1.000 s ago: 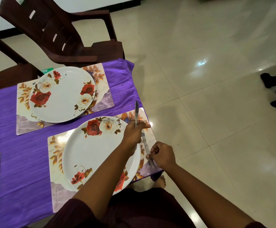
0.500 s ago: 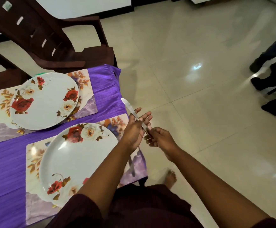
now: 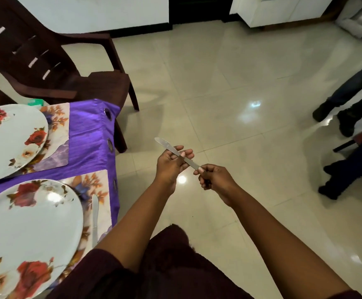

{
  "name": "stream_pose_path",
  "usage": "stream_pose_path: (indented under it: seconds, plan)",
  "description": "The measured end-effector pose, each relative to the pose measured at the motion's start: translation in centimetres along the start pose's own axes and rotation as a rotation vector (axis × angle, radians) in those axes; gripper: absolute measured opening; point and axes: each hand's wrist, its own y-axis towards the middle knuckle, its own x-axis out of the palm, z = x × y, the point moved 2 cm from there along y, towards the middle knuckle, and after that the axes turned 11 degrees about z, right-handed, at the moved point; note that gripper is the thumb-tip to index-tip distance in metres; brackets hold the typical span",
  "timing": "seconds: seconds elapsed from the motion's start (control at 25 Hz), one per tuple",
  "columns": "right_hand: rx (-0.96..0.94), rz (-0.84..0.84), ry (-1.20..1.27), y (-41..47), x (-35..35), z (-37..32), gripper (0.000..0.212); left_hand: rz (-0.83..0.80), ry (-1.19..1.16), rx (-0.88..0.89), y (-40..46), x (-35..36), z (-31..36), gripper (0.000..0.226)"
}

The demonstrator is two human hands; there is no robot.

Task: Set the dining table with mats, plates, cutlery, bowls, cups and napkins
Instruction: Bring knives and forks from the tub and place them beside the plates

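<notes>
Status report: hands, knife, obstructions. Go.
Right hand grips the knife handle, left hand fingers loosely around its blade. Knife off-table, over floor. Nothing in the way.

head view, downward, close over hands
</notes>
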Motion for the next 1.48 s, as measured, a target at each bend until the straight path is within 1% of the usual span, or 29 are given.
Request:
stream_pose_path:
  seconds: [0.2, 0.4, 0.48, 0.6, 0.8, 0.92, 1.0, 1.2, 1.4, 1.48]
  plan:
    - [-0.001, -0.08, -0.029, 5.7, -1.1, -1.6, 0.022, 0.1, 0.006, 0.001, 4.1, 2.5, 0.4, 0.015]
    - [-0.018, -0.146, -0.106, 14.0, -2.1, -5.4, 0.024, 0.179, -0.028, -0.02, 11.5, 6.0, 2.0, 0.023]
    - [-0.024, -0.173, -0.137, 18.5, -2.3, -8.3, 0.024, 0.212, -0.027, -0.002, 15.6, 7.8, 4.0, 0.024]
    - [-0.035, -0.2, -0.206, 25.2, -2.0, -13.7, 0.023, 0.286, -0.045, 0.017, 22.1, 9.6, 8.2, 0.017]
    - [-0.096, -0.25, -0.287, 33.8, 0.4, -21.2, 0.023, 0.384, -0.064, 0.095, 29.7, 10.6, 14.2, 0.009]
    - [-0.124, -0.297, -0.367, 38.1, 3.6, -24.6, 0.022, 0.503, -0.097, 0.149, 32.4, 9.1, 16.9, 0.002]
    - [-0.153, -0.35, -0.407, 40.7, 6.4, -26.7, 0.022, 0.598, -0.14, 0.173, 34.3, 7.6, 18.6, 0.003]
    - [-0.251, -0.525, -0.503, 47.2, 14.8, -32.0, 0.021, 0.896, -0.313, 0.229, 39.2, 3.7, 23.1, 0.017]
    - [-0.341, -0.762, -0.6, 51.9, 22.9, -37.7, 0.021, 1.171, -0.413, 0.309, 41.5, 1.0, 27.4, 0.032]
    - [-0.377, -0.881, -0.656, 52.7, 26.5, -39.3, 0.022, 1.278, -0.449, 0.339, 41.4, -0.1, 28.2, 0.033]
